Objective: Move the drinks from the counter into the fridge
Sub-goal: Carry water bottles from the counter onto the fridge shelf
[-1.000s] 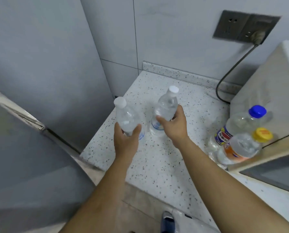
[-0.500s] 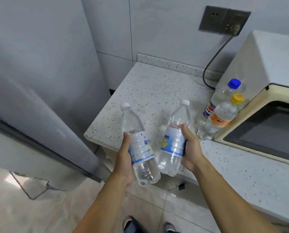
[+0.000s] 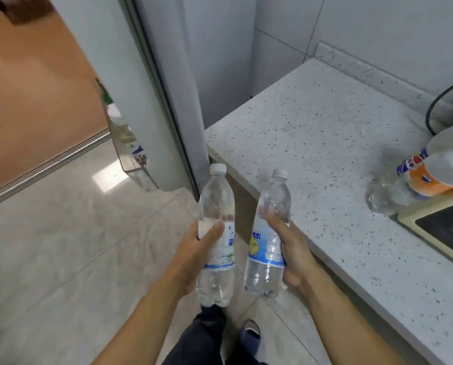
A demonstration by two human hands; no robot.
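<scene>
Fingers of left hand and right hand each wrap 1 upright water bottle; the open fridge door lies forward-left, nearer the left.

I see my left hand and right hand each gripping an upright water bottle beside the speckled counter.

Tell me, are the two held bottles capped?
Capped. The left bottle and right bottle each show a white cap on top.

Home kitchen: speckled counter, fridge, microwave, tiled wall.
</scene>
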